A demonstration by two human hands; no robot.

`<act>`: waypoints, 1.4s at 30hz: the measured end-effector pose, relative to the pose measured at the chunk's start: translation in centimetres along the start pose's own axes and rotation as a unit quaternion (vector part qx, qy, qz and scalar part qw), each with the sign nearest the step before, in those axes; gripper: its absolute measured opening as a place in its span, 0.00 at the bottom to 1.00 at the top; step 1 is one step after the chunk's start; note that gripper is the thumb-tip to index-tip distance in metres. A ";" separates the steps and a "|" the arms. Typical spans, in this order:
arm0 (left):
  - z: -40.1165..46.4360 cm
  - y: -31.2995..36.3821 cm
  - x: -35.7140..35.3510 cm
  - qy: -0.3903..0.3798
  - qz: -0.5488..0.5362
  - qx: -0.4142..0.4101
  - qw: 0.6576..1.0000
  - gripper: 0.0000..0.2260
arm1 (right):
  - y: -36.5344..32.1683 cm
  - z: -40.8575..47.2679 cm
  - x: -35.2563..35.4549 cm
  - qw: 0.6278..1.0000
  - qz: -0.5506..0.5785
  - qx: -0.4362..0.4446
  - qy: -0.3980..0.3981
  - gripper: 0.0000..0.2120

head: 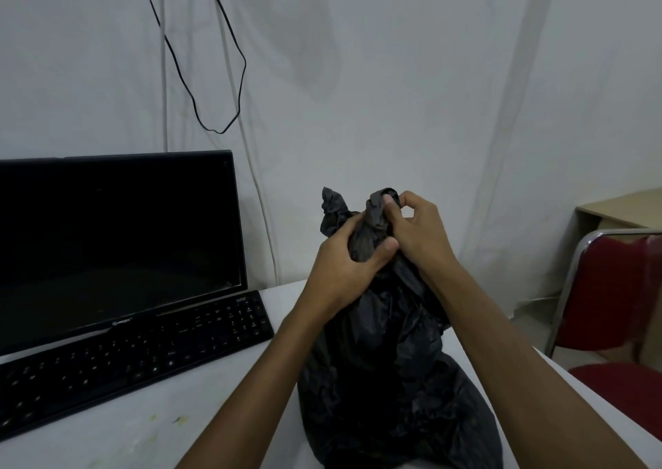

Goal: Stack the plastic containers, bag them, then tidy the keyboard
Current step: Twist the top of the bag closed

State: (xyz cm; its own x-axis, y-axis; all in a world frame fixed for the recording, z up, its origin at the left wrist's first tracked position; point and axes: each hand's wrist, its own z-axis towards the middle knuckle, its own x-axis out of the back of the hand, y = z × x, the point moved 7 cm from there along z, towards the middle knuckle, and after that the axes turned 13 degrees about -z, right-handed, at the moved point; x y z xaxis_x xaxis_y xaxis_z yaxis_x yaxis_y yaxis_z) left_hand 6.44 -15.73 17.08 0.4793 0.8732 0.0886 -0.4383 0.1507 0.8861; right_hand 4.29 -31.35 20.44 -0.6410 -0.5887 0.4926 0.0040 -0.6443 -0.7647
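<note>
A black plastic bag (387,379) stands on the white surface (150,429) in the lower centre of the frame, bulging at the bottom and gathered to a narrow neck at the top. What it holds cannot be seen through the dark plastic. Both hands meet at that neck, a little right of the frame's centre. The left hand (344,261) is wrapped around the twisted plastic from the left, thumb pressed across the front, fingers closed on it. The right hand (419,232) comes in from the right and pinches a bunched end of the plastic between thumb and forefinger at the very top. A second loose end of the plastic sticks up just left of the hands.

In the lower left of the frame a black keyboard (136,357) lies at a slant on the surface, well apart from the bag. Right behind it stands a dark monitor (114,239), its lower edge close to the keyboard's far side. A black cable (200,56) hangs in a loop on the white wall at the upper left. At the right edge of the frame sits a red chair (616,311) with a metal frame, and behind it a pale wooden desk (623,205).
</note>
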 end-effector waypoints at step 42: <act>1.2 -1.9 1.0 0.063 -0.147 0.090 0.983 0.18 | 4.2 -4.4 -0.6 0.893 0.373 -0.161 -0.195 0.16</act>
State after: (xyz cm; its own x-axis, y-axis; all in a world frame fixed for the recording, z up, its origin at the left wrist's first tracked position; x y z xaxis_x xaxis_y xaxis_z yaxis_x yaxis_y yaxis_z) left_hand 8.68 -15.69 16.04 0.4614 0.8567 -0.2308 -0.1472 0.3305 0.9323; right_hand 1.30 -31.53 15.12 -0.2347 -0.9612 -0.1451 0.0576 0.1352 -0.9891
